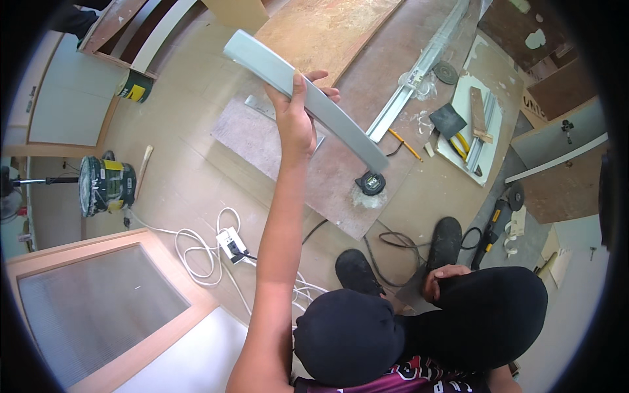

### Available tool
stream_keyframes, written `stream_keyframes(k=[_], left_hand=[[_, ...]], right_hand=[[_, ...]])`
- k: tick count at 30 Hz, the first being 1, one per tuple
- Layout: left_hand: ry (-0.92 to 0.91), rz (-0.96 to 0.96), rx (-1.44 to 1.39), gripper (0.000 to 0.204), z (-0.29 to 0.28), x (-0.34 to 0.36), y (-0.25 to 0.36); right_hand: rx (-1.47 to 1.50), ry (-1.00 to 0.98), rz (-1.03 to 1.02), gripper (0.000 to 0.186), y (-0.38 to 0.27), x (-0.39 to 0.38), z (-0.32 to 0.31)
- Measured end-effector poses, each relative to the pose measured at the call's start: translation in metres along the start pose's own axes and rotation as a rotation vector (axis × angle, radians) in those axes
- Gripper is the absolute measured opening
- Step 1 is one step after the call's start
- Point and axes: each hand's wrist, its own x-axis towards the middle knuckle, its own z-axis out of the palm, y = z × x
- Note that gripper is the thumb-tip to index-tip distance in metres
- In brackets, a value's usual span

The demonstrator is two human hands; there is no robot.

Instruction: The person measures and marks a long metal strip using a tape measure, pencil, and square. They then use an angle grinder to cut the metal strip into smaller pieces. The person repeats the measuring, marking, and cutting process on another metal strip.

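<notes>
My left hand point(298, 124) is stretched forward and closed around a long, flat grey strip point(341, 124), which slants from upper left to lower right above the board. The thumb lies over its face; the other fingers reach round the far edge. Partly behind that hand, a metal ruler point(260, 107) lies on the brownish board point(242, 137). A black tape measure point(371, 183) is by the strip's lower end, with a pencil point(406, 145) to its right. My right hand point(447, 278) rests by my right knee, partly hidden, its fingers loosely apart with nothing visible in them.
A silvery metal rail point(396, 116) lies behind the pencil. At right are a scraper point(448, 120) with a yellow-handled tool and an angle grinder point(495, 226). A power strip point(232, 244) with tangled white cable, a bucket point(108, 185) and a glazed wooden door point(151, 262) are at left.
</notes>
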Motion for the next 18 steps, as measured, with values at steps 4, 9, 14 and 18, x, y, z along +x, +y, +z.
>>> stream_keyframes(k=[4,9,14,18], left_hand=[[0.016,-0.201,0.152,0.054,-0.005,0.021,-0.019],[-0.123,-0.436,0.594,0.051,0.095,0.083,-0.095],[-0.369,-0.436,0.814,0.049,0.094,0.157,-0.220],[-0.379,-0.241,1.153,0.051,0.126,0.195,-0.306]], right_hand=[[0.014,0.187,0.242,0.046,-0.029,-0.010,-0.006],[-0.252,0.352,0.090,0.040,-0.036,-0.031,-0.072],[-0.588,0.434,-0.151,0.046,-0.045,-0.022,-0.093],[-0.789,0.495,-0.334,0.041,-0.034,-0.031,-0.144]])
